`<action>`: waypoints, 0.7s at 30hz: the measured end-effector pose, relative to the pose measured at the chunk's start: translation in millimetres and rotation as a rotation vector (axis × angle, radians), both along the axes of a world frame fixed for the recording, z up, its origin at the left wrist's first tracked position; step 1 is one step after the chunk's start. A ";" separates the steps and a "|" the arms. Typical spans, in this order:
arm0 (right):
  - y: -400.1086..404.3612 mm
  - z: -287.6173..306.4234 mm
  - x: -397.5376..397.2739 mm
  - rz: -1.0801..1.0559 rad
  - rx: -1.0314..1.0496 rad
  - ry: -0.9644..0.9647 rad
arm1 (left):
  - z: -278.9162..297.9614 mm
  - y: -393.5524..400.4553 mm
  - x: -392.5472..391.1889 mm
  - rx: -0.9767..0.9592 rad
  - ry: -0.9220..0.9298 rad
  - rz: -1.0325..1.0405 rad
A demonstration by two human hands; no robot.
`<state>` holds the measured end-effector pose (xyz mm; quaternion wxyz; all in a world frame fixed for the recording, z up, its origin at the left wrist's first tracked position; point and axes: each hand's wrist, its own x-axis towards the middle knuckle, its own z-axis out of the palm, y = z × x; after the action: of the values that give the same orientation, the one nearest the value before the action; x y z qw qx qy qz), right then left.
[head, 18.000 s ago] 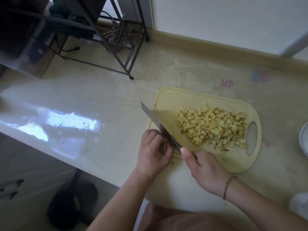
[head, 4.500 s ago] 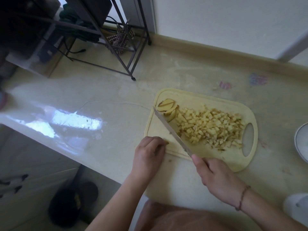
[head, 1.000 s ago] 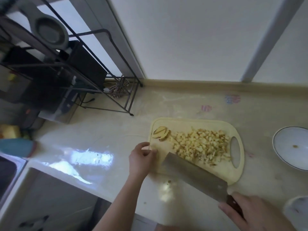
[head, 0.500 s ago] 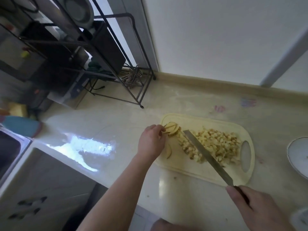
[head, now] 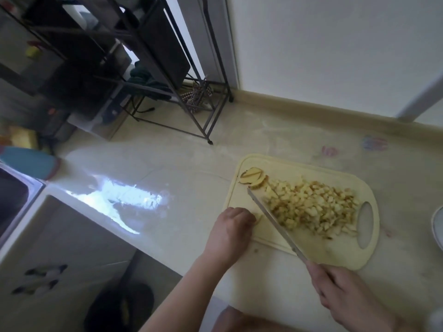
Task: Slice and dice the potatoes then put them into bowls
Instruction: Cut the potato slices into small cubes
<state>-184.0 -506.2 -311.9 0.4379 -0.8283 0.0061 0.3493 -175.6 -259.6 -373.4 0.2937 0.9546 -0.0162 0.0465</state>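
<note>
The right hand (head: 345, 293) is gripping the knife (head: 275, 224) handle; the left hand (head: 231, 230) is curling over a slippery potato slice (head: 259, 218), best pinned flat by its edges

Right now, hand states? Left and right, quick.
Left hand: fingers curled on a potato slice at the cutting board edge.
Right hand: grips the knife handle, blade down beside the diced pile.
</note>
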 end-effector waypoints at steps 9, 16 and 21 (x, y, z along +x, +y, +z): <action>2.4 -12.9 -1.6 0.130 -0.064 -0.115 | -25.1 -10.8 -12.3 -0.024 -0.139 0.048; 13.0 -23.7 1.6 0.171 -0.067 -0.187 | -27.5 -9.6 -12.3 -0.084 -0.177 0.055; 11.2 -12.3 15.9 0.162 -0.126 -0.114 | -29.7 -4.7 -15.1 -0.075 -0.192 0.023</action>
<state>-168.1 -495.0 -324.3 0.3551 -0.8705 -0.0638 0.3348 -190.7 -264.3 -403.1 0.3259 0.9342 -0.0315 0.1417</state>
